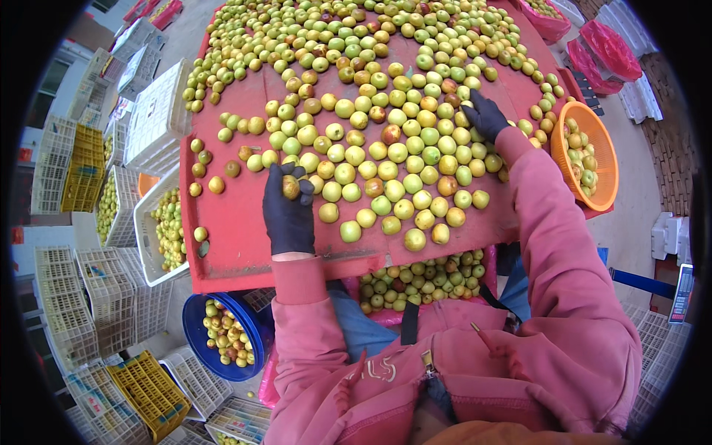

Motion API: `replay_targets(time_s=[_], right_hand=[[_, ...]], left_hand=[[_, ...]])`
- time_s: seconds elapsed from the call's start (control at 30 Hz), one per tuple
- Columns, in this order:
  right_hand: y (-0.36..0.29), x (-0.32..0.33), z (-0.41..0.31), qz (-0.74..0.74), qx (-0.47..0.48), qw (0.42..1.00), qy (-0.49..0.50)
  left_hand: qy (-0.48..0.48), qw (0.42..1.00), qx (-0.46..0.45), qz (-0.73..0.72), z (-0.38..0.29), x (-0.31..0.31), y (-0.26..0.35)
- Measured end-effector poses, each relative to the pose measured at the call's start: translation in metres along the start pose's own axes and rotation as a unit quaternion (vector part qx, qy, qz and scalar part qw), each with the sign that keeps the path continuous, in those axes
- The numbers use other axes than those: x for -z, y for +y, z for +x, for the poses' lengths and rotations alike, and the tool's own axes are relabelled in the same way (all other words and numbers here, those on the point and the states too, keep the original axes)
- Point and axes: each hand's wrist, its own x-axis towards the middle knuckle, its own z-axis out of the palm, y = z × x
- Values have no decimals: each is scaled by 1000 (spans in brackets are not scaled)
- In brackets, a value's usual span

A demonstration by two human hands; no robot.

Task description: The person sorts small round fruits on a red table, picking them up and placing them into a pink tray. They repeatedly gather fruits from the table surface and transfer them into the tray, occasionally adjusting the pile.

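Note:
Many round green-yellow fruits, some with brown or red patches, lie spread over a red table (233, 245). They look like jujubes. My left hand (289, 206), in a dark glove, is at the table's near left part, with a brownish fruit (290, 187) held in its curled fingers. On the right, my right hand (485, 115), also dark-gloved, reaches over the fruits with its fingertips beside a reddish-brown fruit (451, 100); whether it grips one is hidden. Loose fruits (414, 239) lie between my two hands and towards the near edge.
An orange plastic basket (612, 161) of fruits stands at the table's right edge. At left are a white basin (146, 245) and a blue bucket (194, 334), both holding fruits. A pink-lined container (489, 267) of fruits sits below the near edge. Crates (105, 295) are stacked at left.

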Motion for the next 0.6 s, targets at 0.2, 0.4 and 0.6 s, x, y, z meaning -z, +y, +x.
replay_targets(time_s=[0.2, 0.4, 0.6], right_hand=[[-2, 30, -37, 92, 1, 988, 126], [-28, 31, 43, -21, -38, 999, 8], [-24, 43, 3, 400, 51, 915, 24]], left_hand=[[-4, 999, 5, -37, -7, 11, 11], [21, 1000, 6, 21, -22, 3, 8], [19, 998, -15, 50, -26, 4, 10]])
